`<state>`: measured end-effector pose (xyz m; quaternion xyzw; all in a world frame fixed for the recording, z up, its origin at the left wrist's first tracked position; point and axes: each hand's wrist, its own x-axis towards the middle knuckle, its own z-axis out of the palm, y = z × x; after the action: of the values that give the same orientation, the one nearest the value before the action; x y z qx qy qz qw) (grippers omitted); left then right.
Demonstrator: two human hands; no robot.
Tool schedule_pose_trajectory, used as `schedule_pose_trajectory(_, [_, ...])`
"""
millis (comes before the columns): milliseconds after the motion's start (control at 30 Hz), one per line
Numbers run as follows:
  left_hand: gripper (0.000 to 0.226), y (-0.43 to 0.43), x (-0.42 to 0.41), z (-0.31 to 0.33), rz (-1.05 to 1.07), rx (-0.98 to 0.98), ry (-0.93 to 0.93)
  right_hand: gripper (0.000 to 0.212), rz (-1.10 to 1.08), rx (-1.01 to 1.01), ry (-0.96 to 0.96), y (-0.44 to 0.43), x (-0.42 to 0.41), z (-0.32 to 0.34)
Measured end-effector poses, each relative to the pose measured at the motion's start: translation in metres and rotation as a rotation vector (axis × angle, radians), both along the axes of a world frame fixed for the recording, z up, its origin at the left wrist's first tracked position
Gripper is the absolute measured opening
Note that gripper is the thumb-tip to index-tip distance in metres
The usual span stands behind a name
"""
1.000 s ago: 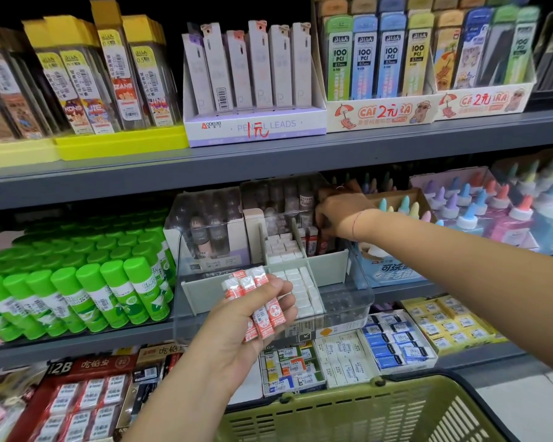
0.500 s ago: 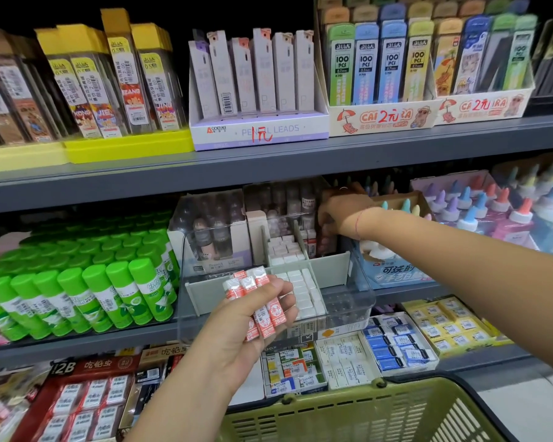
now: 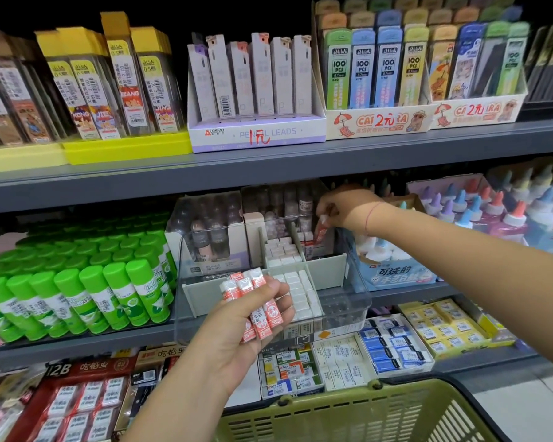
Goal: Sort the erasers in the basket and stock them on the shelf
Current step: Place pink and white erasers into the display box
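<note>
My left hand (image 3: 237,333) holds a small bundle of red-and-white wrapped erasers (image 3: 253,301) in front of a clear plastic bin (image 3: 348,301) on the middle shelf. My right hand (image 3: 342,207) reaches into the bin's back right compartment and pinches one red-and-white eraser (image 3: 320,232), tilted, over that compartment. Rows of plain white erasers (image 3: 300,293) fill the bin's middle compartments. The olive green basket (image 3: 348,413) sits at the bottom; its inside is out of sight.
Green glue sticks (image 3: 77,295) stand left of the bin, and glue bottles with coloured caps (image 3: 505,212) right of it. Boxed erasers (image 3: 393,342) line the lower shelf. Pencil lead boxes (image 3: 256,90) fill the top shelf. The grey shelf edge (image 3: 268,167) runs above my right hand.
My right hand now pinches a red-and-white eraser at the back right compartment, where earlier no eraser showed in it. My left hand and its bundle have kept their place.
</note>
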<state>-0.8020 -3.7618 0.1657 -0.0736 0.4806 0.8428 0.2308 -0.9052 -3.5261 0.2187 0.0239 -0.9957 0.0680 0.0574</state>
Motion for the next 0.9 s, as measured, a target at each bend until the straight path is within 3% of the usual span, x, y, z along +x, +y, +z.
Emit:
schedule_pose_trajectory(300, [0.044, -0.001, -0.001, -0.001, 0.004, 0.007, -0.016, 0.025, 0.064, 0.339, 0.033, -0.014, -0.016, -0.033])
schedule_pose_trajectory(900, [0.045, -0.003, 0.002, 0.001, 0.007, 0.015, -0.013, 0.015, 0.087, 0.350, 0.048, -0.017, -0.013, -0.033])
